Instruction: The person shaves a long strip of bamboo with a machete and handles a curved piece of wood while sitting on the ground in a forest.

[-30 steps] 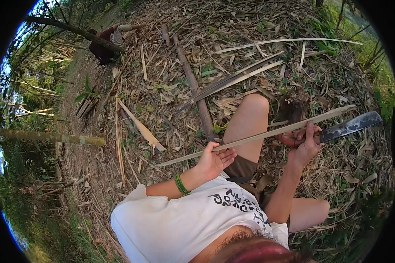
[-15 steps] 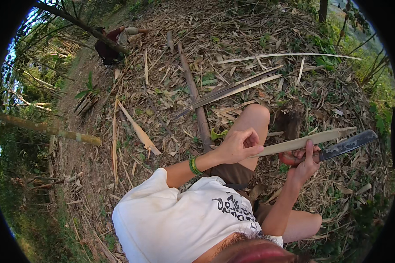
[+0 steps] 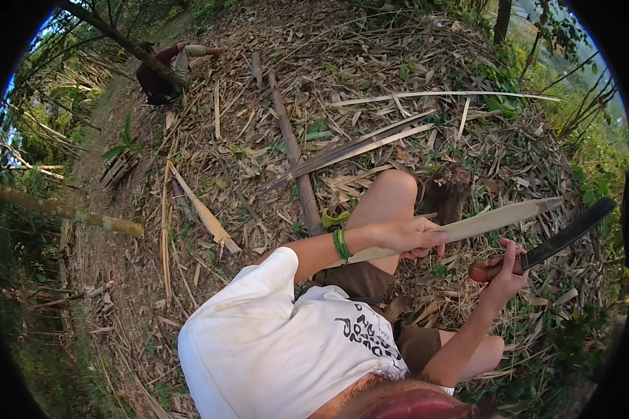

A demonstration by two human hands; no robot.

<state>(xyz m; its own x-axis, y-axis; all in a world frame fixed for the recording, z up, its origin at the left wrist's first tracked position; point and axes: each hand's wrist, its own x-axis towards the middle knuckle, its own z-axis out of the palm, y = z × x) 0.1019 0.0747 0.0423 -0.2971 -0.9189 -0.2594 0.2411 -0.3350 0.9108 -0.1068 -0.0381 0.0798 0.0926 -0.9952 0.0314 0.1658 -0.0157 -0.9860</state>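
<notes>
A long, pale strip of split wood or bamboo slants across in front of my knee, its tapered tip toward the right. My left hand is wrapped round it, and its near end runs back under my left forearm. In my right hand is a machete with a reddish-brown handle and a dark blade pointing up to the right. Blade and strip are apart, the machete lying below and to the right of the strip.
Close past my knee stands a dark stump. A brown pole and several split strips lie on leaf litter ahead. Another person sits bent over at the far left. A mossy trunk juts in from the left.
My left hand has slid along the strip to the right and closed round it. My right hand has come off the strip and moved lower right with the machete.
</notes>
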